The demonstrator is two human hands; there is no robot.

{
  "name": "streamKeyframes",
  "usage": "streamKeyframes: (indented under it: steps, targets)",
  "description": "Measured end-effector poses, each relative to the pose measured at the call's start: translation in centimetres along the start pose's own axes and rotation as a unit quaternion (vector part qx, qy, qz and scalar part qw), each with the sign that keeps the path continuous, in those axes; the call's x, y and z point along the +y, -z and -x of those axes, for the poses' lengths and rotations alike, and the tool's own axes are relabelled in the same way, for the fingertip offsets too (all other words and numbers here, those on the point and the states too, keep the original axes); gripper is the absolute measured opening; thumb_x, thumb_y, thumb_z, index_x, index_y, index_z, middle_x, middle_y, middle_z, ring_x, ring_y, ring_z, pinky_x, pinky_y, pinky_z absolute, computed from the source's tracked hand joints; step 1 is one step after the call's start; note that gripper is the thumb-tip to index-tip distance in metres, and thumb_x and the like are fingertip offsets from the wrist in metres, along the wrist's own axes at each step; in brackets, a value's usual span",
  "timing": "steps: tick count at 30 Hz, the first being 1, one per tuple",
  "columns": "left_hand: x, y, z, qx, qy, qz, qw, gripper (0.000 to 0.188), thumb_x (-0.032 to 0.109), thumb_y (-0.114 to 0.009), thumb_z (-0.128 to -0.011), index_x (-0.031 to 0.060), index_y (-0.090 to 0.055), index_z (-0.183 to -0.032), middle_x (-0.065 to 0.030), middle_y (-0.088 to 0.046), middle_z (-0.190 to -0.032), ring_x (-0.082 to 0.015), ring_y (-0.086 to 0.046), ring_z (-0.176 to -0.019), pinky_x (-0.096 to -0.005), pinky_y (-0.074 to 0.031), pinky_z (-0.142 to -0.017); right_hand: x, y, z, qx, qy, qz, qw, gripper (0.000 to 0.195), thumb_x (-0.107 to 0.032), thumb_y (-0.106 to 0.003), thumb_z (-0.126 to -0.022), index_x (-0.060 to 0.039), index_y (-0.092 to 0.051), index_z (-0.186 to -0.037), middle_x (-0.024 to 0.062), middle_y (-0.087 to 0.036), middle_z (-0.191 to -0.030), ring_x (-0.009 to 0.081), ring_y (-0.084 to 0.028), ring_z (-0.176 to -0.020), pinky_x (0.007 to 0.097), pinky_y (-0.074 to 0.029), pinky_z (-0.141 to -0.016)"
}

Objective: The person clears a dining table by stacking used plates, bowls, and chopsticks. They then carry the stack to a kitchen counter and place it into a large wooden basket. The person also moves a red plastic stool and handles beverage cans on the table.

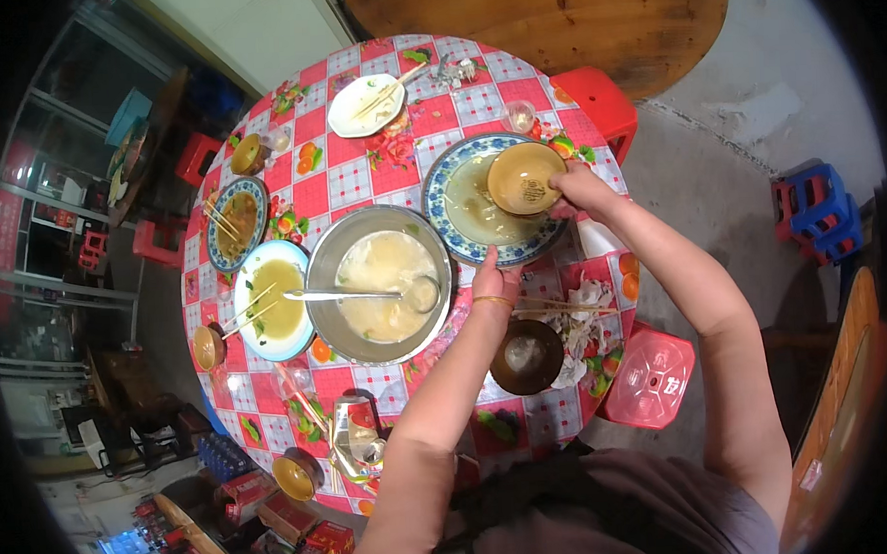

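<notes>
My right hand point(581, 187) grips the rim of a tan bowl point(520, 170), which bears a dark printed mark inside. The bowl is over the right part of a large plate with a blue floral rim point(441, 217); whether it touches the plate I cannot tell. Thin liquid and food scraps lie in that plate. My left hand point(496, 281) holds the plate's near edge, its thumb on the rim. Just left of the plate stands a steel pot point(318, 245) of cloudy soup, with a metal ladle point(341, 295) lying across it.
A brown bowl point(501, 366) stands beside crumpled tissues point(587, 297) and chopsticks point(562, 306). Further left are a plate of yellowish broth point(279, 301) and an oval plate point(215, 248). A white dish point(346, 123) sits at the back. Red stools point(651, 376) flank the table.
</notes>
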State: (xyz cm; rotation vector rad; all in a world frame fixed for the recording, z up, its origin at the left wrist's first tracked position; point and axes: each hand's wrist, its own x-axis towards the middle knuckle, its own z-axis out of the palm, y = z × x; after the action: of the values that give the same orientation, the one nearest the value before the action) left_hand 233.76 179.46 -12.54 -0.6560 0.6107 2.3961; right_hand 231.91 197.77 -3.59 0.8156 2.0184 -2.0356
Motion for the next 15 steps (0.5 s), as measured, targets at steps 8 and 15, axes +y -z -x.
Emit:
streamKeyframes:
  steps: [8, 15]
  targets:
    - [1.8, 3.1, -0.7, 0.047, 0.035, -0.104, 0.993, 0.032, 0.012, -0.045, -0.085, 0.0, -0.039, -0.114, -0.0148, -0.046, -0.113, -0.0264, -0.048, -0.102, -0.0386, -0.041, -0.088, 3.8, -2.5, -3.6, -0.016, -0.016, 0.078, 0.997, 0.03, -0.022, -0.048, -0.078, 0.004, -0.049, -0.095, 0.011, -0.057, -0.067, 0.0182, -0.056, -0.045, 0.027, -0.046, -0.038]
    - [3.8, 4.6, 4.6, -0.043, -0.205, -0.804, 0.556, 0.028, 0.019, -0.057, -0.078, -0.0023, -0.048, -0.093, -0.0113, -0.058, -0.077, -0.0203, -0.056, -0.068, -0.0286, -0.045, -0.058, 5.1, -1.3, -4.5, 0.097, 0.153, 0.35, 0.919, 0.046, -0.04, -0.055, -0.075, 0.0047, -0.055, -0.087, 0.0151, -0.058, -0.064, 0.025, -0.059, -0.061, 0.0337, -0.046, -0.056]
